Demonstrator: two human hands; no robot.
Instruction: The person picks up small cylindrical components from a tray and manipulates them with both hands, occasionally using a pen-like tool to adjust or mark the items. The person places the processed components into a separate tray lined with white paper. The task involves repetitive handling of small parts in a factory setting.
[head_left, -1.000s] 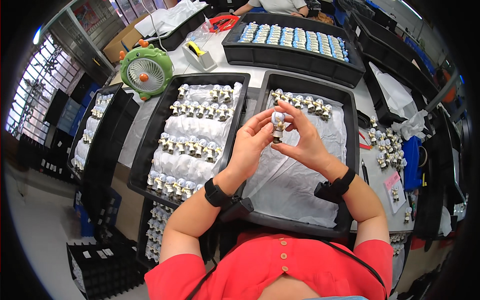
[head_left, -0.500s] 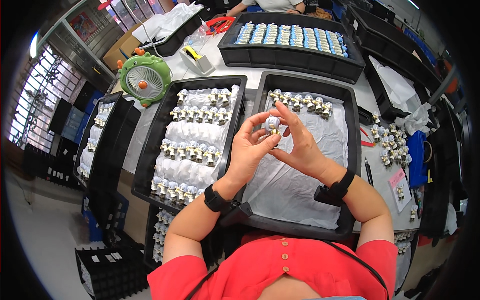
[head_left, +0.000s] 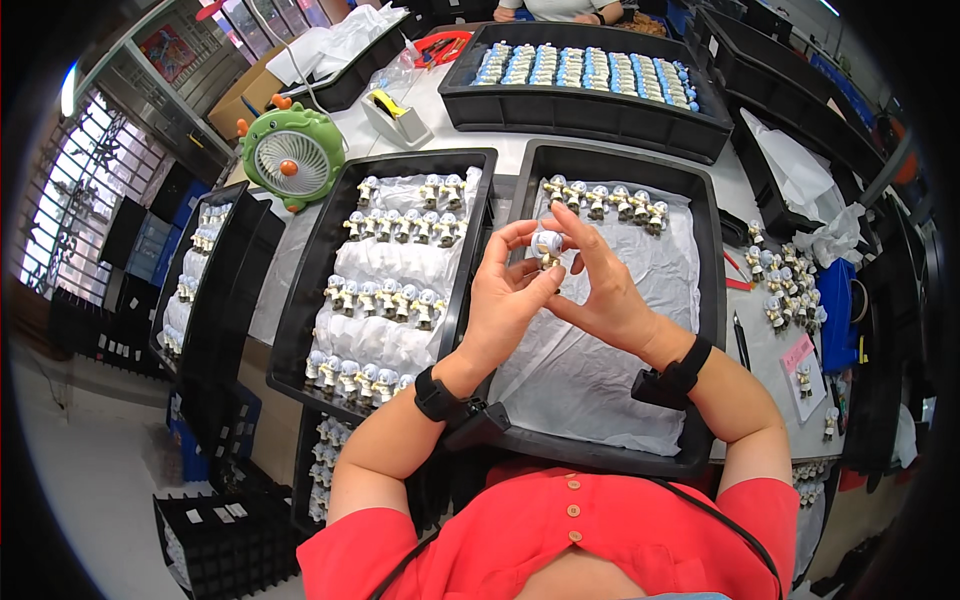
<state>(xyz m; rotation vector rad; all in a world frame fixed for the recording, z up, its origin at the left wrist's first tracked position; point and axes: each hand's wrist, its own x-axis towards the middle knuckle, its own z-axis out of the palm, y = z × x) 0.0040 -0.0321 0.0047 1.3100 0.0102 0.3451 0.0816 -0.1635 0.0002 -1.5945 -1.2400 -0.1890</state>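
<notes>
- A small figurine (head_left: 546,245) — white and grey, with a rounded white head — is held up in the air between both hands, above the right-hand black tray (head_left: 707,300).
- The left hand (head_left: 505,300) cups it from the left, thumb and fingertips curled around its head and body.
- The right hand (head_left: 600,295) pinches it from the right, index finger raised over the top of it, thumb below.
- Its lower part is hidden by the fingers, so its exact tilt cannot be told.
- It hangs just in front of the row of like figurines (head_left: 605,200) standing along that tray's far edge — apart from them, not touching.
</notes>
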